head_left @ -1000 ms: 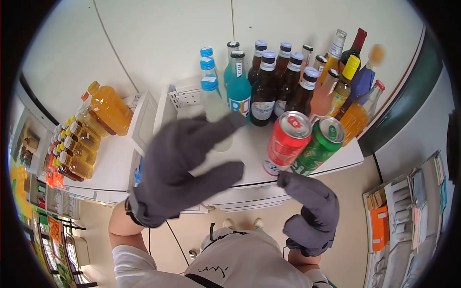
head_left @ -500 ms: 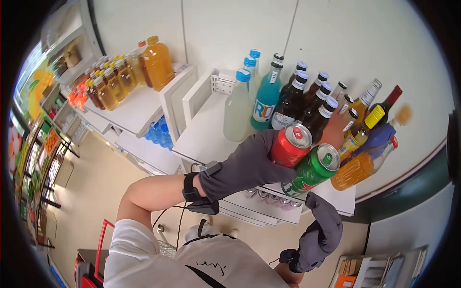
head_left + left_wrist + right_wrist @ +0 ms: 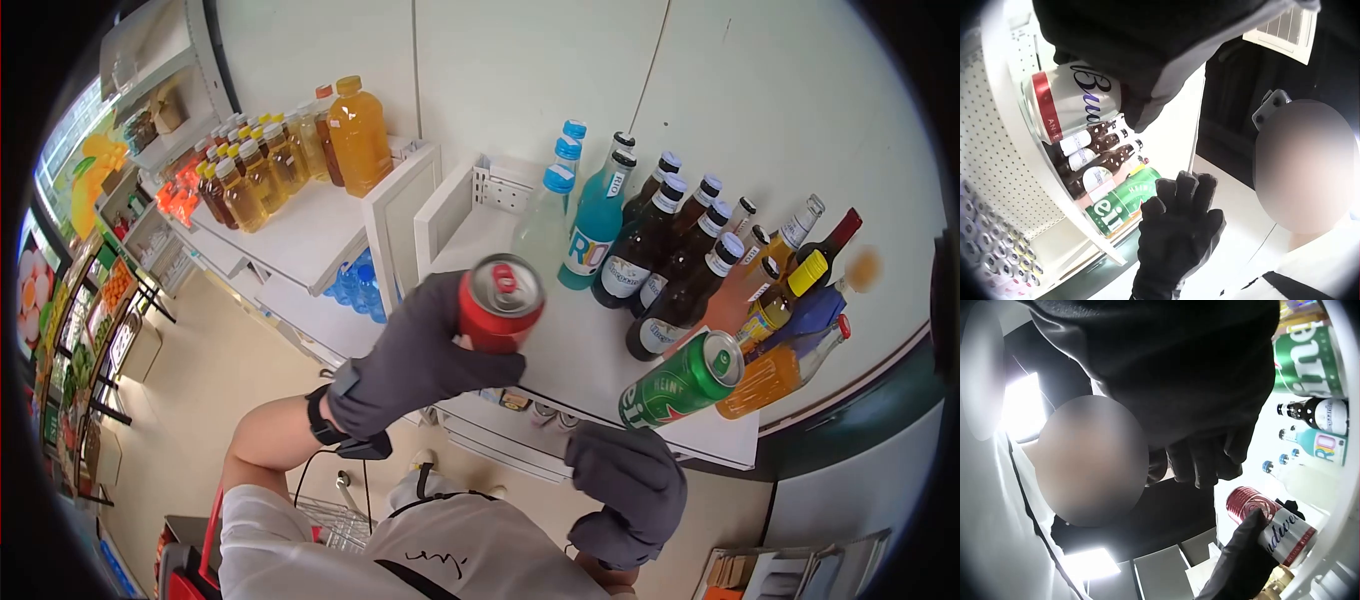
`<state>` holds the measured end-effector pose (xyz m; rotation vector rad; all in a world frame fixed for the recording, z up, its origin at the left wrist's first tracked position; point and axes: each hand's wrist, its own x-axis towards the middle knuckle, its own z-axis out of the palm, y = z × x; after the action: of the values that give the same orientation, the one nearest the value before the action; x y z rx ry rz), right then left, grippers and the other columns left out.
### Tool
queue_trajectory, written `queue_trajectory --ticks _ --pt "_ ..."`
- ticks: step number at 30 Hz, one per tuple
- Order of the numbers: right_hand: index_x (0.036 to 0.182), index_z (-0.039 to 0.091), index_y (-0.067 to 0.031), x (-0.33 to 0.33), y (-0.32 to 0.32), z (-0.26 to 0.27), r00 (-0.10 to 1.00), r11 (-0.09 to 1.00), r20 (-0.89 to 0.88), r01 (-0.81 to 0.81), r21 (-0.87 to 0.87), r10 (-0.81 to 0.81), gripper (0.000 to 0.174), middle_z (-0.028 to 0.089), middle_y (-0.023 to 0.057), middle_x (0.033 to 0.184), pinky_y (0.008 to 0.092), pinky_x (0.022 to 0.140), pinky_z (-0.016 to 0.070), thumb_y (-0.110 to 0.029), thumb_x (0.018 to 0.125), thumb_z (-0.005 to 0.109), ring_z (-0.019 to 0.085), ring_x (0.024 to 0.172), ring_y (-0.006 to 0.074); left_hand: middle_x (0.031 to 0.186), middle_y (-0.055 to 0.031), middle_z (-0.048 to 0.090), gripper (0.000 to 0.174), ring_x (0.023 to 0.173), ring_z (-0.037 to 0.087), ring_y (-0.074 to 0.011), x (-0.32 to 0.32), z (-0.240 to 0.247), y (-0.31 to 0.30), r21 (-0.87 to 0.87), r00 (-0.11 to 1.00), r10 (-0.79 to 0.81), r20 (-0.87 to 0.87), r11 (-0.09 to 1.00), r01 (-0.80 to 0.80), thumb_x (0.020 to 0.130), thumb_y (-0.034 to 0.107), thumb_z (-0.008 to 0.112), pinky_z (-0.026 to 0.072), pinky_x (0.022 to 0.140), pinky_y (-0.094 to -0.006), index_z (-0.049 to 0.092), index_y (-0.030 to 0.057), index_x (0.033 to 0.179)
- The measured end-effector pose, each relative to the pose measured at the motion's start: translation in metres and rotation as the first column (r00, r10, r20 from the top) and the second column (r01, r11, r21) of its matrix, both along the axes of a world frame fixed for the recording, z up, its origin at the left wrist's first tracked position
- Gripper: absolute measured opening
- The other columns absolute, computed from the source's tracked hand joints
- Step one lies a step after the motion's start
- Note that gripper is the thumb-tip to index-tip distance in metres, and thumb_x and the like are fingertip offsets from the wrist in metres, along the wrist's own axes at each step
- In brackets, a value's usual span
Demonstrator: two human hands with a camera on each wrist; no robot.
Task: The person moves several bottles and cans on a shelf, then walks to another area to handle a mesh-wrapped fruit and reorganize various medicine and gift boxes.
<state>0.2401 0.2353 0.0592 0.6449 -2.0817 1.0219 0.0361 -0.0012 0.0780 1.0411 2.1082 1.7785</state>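
My gloved left hand [image 3: 425,340] grips a red beer can [image 3: 492,325] round its side, held upright near the shelf's front edge. In the left wrist view the beer can [image 3: 1079,100] shows a white lower part with a red band. My gloved right hand [image 3: 630,490] hangs in front of the shelf with relaxed fingers and nothing in it; its fingers [image 3: 1186,190] spread upward in the left wrist view. Just beyond it a green beer can [image 3: 680,382] stands at the front edge. Brown beer bottles [image 3: 628,262] stand behind that can.
A turquoise bottle [image 3: 592,235] and pale bottles with blue caps [image 3: 540,232] stand on the white shelf [image 3: 575,350]. Several tall bottles crowd its right end, among them an orange one [image 3: 765,382]. Left of a white divider [image 3: 403,215], another shelf bears juice bottles [image 3: 358,140].
My left hand reached to the red beer can, took hold of it and carried it left, away from the green can. The head view turned left. My right hand stayed near the shelf's front.
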Motion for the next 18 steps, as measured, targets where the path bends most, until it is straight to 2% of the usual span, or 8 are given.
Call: queue_trajectory --ticks 2,7,10,11,15,18 --pt "0.124 0.085 -0.0027 -0.015 -0.012 0.004 0.987 0.992 0.131 -0.103 0.078 0.092 0.056 0.086 0.0167 0.129 0.0483 0.088 0.0620 -0.038 0.081 0.091 0.083 0.119 0.0420 0.111 -0.0070 0.085 0.050 0.101 0.078 -0.0153 -0.019 -0.002 -0.015 0.019 0.996 0.069 -0.049 0.997 -0.068 0.086 0.016 0.098 0.0636 0.097 -0.0366 0.079 0.0037 0.131" --pt "0.125 0.086 -0.0032 -0.049 -0.062 0.006 0.986 0.995 0.166 -0.027 0.100 0.010 0.055 0.086 0.0157 0.132 0.0482 0.091 0.0604 -0.037 0.082 0.091 0.082 0.124 0.0418 0.111 -0.0080 0.084 0.049 0.098 0.078 -0.0150 -0.086 0.016 -0.032 -0.107 1.000 0.005 0.027 0.994 -0.002 0.085 0.019 0.097 0.0644 0.094 -0.0368 0.078 0.0029 0.128" --pt "0.124 0.083 0.0026 -0.070 -0.093 0.009 0.992 0.993 0.101 0.072 0.095 -0.082 0.057 0.085 0.0185 0.121 0.0485 0.089 0.0626 -0.024 0.073 0.088 0.085 0.110 0.0435 0.109 -0.0086 0.084 0.050 0.096 0.079 -0.0160 -0.123 0.012 -0.019 -0.052 0.995 -0.092 0.049 0.994 0.094 0.084 0.021 0.095 0.0650 0.091 -0.0376 0.077 0.0023 0.127" --pt "0.124 0.083 0.0026 -0.077 -0.101 0.009 0.991 0.992 0.101 0.083 0.097 -0.092 0.057 0.085 0.0185 0.121 0.0485 0.089 0.0626 -0.024 0.073 0.088 0.085 0.110 0.0435 0.109 -0.0086 0.084 0.050 0.096 0.079 -0.0160 -0.130 0.013 -0.018 -0.050 0.994 -0.102 0.049 0.993 0.105 0.084 0.021 0.095 0.0650 0.091 -0.0376 0.077 0.0023 0.127" --pt "0.132 0.083 0.0015 -0.098 -0.126 -0.001 0.967 0.969 0.087 0.232 0.085 -0.239 0.062 0.085 0.0198 0.129 0.0479 0.094 0.0624 -0.022 0.075 0.089 0.085 0.113 0.0421 0.119 -0.0066 0.083 0.060 0.104 0.078 -0.0168 -0.149 0.013 -0.011 -0.077 0.973 -0.214 0.090 0.972 0.221 0.086 0.024 0.098 0.0644 0.097 -0.0382 0.075 0.0039 0.137" --pt "0.139 0.082 0.0007 -0.116 -0.139 -0.004 0.946 0.951 0.104 0.301 0.072 -0.308 0.060 0.084 0.0228 0.133 0.0485 0.096 0.0626 -0.019 0.083 0.088 0.084 0.116 0.0453 0.124 -0.0077 0.082 0.065 0.110 0.079 -0.0184 -0.161 -0.001 -0.006 -0.026 0.953 -0.276 0.126 0.959 0.281 0.087 0.024 0.098 0.0647 0.102 -0.0390 0.072 0.0033 0.142"
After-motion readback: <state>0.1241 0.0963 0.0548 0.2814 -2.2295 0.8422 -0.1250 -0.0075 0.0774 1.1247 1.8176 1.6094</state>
